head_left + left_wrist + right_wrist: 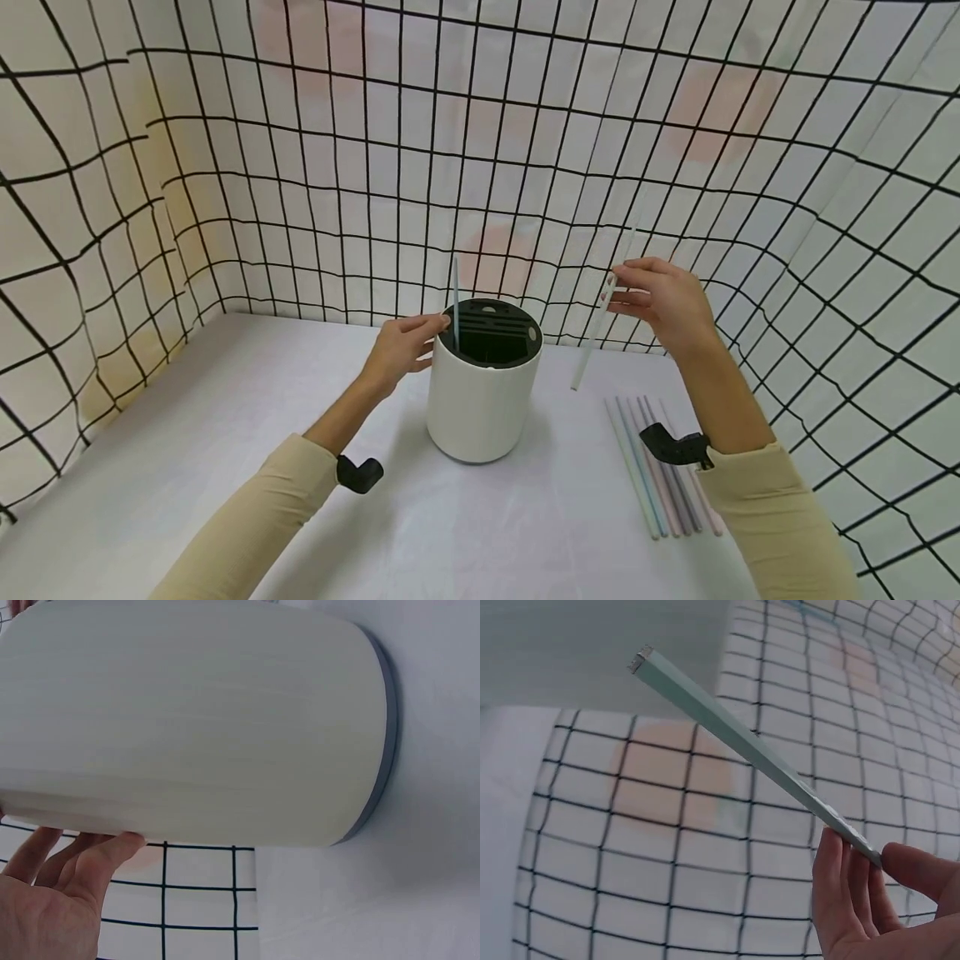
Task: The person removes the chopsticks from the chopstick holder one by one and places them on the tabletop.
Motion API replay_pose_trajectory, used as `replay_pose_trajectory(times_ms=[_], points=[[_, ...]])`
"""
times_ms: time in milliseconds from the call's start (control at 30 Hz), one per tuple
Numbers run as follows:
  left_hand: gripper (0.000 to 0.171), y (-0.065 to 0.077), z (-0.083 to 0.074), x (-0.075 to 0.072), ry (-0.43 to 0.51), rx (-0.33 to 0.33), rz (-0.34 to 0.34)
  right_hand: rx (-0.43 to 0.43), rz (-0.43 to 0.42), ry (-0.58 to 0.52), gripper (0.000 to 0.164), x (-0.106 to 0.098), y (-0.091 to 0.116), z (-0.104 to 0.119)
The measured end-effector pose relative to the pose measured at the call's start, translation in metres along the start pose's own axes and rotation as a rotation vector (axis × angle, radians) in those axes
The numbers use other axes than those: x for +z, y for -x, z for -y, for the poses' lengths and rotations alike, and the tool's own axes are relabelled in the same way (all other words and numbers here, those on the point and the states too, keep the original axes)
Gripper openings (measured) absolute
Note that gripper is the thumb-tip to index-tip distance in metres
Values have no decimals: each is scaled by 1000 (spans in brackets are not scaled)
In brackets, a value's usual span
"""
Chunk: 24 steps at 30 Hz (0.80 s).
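Note:
A white cylindrical utensil holder (pixel 480 408) with a black slotted top (pixel 492 323) stands upright on the table. One blue chopstick (pixel 455 300) rises from its opening, on the left side. My left hand (pixel 397 350) rests against the holder's upper left side, with fingertips at the rim; in the left wrist view, the fingers (pixel 90 859) touch the white wall. To the right of the holder, my right hand (pixel 663 300) pinches a pale green chopstick (pixel 735 742) in the air. That chopstick slants, its lower end pointing down and left, apart from the holder.
Several pastel chopsticks (pixel 656 475) lie side by side on the white tabletop (pixel 570 517), partly under the right forearm. Black wire mesh (pixel 420 150) surrounds the back and sides of the table.

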State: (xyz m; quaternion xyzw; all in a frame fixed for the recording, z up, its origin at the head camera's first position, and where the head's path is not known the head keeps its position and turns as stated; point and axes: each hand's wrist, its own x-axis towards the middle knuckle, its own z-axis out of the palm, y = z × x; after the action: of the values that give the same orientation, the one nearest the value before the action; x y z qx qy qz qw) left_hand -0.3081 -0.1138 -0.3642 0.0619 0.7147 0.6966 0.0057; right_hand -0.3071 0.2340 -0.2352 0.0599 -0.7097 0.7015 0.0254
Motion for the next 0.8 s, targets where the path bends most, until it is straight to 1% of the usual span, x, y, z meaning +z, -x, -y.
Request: replay_pose_trajectory(times_ms=[133,200,400,467,533,633,800], points=[[50,-1,0,0,-5,1,-5,75,10,51,37,-16,-2,-24],[50,-1,1,1,-4,2,-5,110,24,74,40,-24,-4,-38],[52,0,1,1,0,-4,2,197,60,224,44,-48,-4,-79],[52,0,1,1,1,0,4,231,68,251,45,-55,-2,-90],[52,0,1,1,1,3,4,258,72,266,46,-61,-1,-100],[53,0,0,0,7,6,6,284,102,275,47,-68,2,-114],[53,0,-1,0,14,-2,10,338,165,293,41,-78,6,-139]])
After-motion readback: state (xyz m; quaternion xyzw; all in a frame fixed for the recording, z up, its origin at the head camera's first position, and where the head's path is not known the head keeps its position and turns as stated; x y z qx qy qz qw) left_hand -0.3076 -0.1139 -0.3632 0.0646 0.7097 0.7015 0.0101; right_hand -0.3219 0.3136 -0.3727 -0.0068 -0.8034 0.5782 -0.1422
